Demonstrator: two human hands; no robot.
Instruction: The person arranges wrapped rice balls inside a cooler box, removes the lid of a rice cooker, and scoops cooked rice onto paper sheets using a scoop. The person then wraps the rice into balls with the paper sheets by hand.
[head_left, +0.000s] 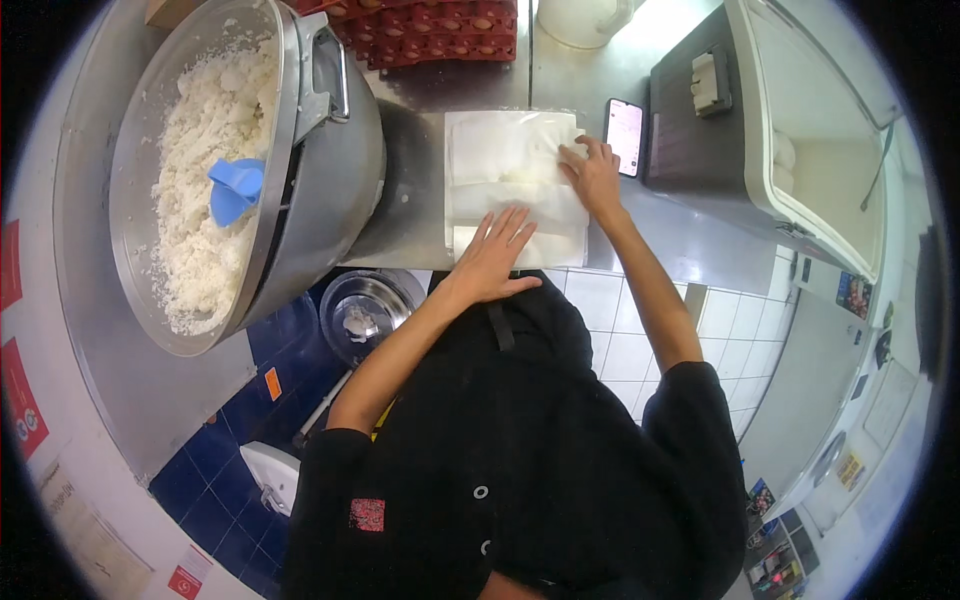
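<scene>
A stack of white paper sheets (517, 127) lies on the steel counter before me, the top sheet folded across the middle. A small pale lump (516, 177) shows faintly at that fold. My left hand (496, 251) rests flat on the near part of the paper, fingers spread. At the stack's right edge, my right hand (595, 174) touches the paper with bent fingers; whether it pinches the edge is hard to see. To the left stands a large metal pot (337, 165) of cooked white rice (202, 255), with a blue plastic scoop (238, 189) lying in it.
A lit smartphone (624, 137) lies right of the paper, beside a grey cooler box (694, 150) with pale rounded things inside. Red egg trays (442, 34) and a white pitcher (577, 19) stand at the back. Below the counter's left side is a metal bowl (341, 304).
</scene>
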